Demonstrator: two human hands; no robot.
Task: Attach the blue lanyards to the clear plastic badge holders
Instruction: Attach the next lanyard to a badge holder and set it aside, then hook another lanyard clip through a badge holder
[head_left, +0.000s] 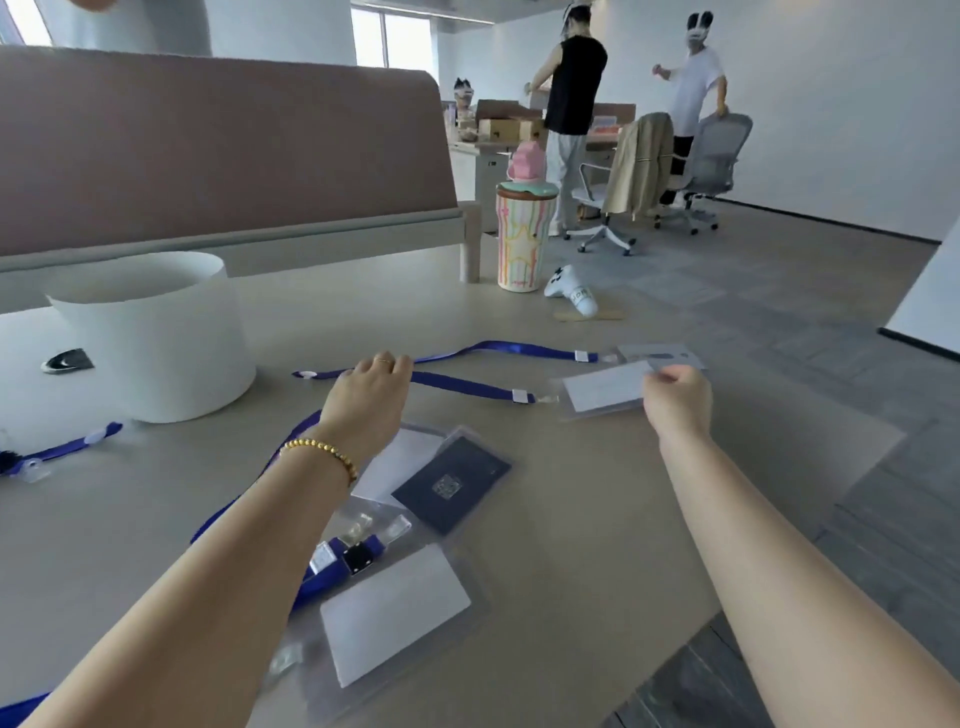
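My left hand grips the straps of two blue lanyards lying across the middle of the table. Their clip ends reach right to clear badge holders. My right hand pinches the right edge of the nearer clear holder with a white card. A second holder lies just behind it, clipped to the farther strap. Close to me lie more holders: one with a white card, one with a dark card, and another blue lanyard with its clips running under my left forearm.
A white round tub stands at the left, with a blue lanyard and a small dark object near it. A striped cup and a white controller sit at the far right edge. Two people stand beyond by office chairs.
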